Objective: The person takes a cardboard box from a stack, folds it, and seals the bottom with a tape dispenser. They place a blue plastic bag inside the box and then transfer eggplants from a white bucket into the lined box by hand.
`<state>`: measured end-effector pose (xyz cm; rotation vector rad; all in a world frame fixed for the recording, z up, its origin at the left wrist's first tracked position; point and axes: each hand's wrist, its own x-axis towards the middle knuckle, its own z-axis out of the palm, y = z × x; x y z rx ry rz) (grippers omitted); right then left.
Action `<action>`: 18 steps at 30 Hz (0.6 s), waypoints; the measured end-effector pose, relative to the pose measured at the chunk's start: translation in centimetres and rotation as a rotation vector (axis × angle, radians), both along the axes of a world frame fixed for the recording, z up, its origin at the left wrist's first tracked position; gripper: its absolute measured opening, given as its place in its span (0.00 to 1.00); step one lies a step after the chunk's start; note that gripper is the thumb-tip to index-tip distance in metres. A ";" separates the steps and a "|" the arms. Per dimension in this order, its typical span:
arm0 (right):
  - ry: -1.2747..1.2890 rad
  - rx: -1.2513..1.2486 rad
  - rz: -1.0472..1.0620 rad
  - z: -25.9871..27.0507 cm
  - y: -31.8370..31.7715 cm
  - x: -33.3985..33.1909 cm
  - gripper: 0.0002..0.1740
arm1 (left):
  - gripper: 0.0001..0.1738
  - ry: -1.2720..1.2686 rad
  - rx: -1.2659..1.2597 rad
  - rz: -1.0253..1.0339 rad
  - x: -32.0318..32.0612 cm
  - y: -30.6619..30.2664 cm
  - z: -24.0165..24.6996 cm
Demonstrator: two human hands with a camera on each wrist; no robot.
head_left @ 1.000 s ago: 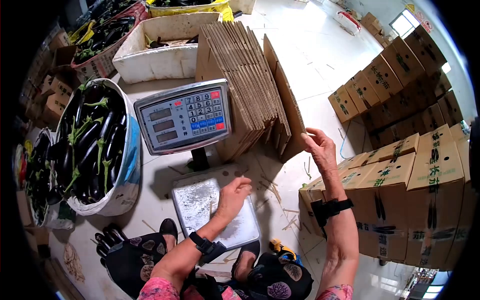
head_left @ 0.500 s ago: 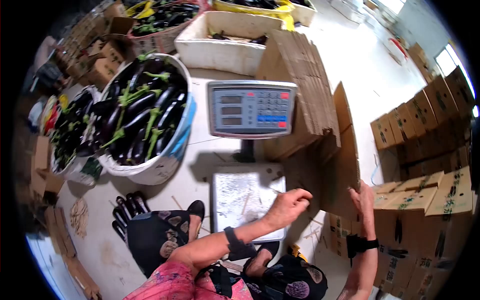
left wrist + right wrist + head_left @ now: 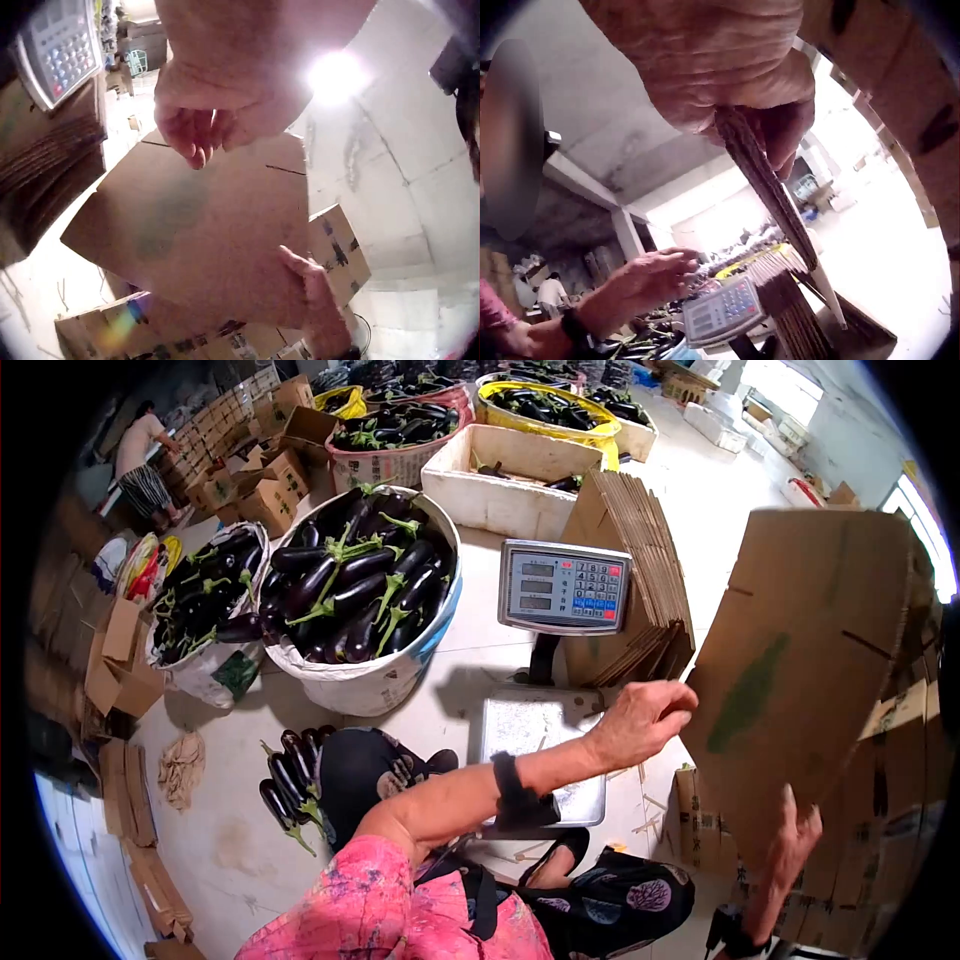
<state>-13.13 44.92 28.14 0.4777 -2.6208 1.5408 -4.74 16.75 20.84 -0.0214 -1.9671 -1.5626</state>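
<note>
My right hand (image 3: 792,842) grips a flattened cardboard box (image 3: 815,630) by its lower edge. The cardboard stands raised at the right, with a green smear on the face toward me. In the right wrist view, its corrugated edge (image 3: 769,187) runs between thumb and fingers. My left hand (image 3: 642,722) hovers over the scale's platform (image 3: 510,715), fingers loosely bent and holding nothing, close to the cardboard's left edge. The scale's keypad display (image 3: 565,588) rises behind the platform. Beyond it, a stack of flattened boxes (image 3: 645,560) stands on edge.
A large tub of eggplants (image 3: 440,645) and a smaller sack (image 3: 195,670) stand at the left. Several eggplants (image 3: 290,775) lie on the floor by my leg. Packed cartons (image 3: 700,825) line the right. A white foam crate (image 3: 490,505) is behind; another person (image 3: 140,455) stands far left.
My right hand has pulled the flattened box away from the stack, rightward and up, turning its broad face toward me. My left hand has moved right toward it. The head view has swung left.
</note>
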 end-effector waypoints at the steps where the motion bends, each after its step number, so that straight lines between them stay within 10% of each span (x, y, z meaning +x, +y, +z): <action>1: 0.020 0.020 0.021 2.2 0.6 2.5 0.21 | 0.12 0.020 -0.028 0.003 0.4 -0.2 1.1; 8: 0.048 0.169 0.130 5.3 9.3 17.5 0.23 | 0.23 0.162 -0.086 0.282 4.2 -4.0 8.3; 18: 0.069 0.367 0.618 -0.9 -2.0 19.6 0.12 | 0.53 -0.276 0.249 0.136 8.3 -8.7 7.7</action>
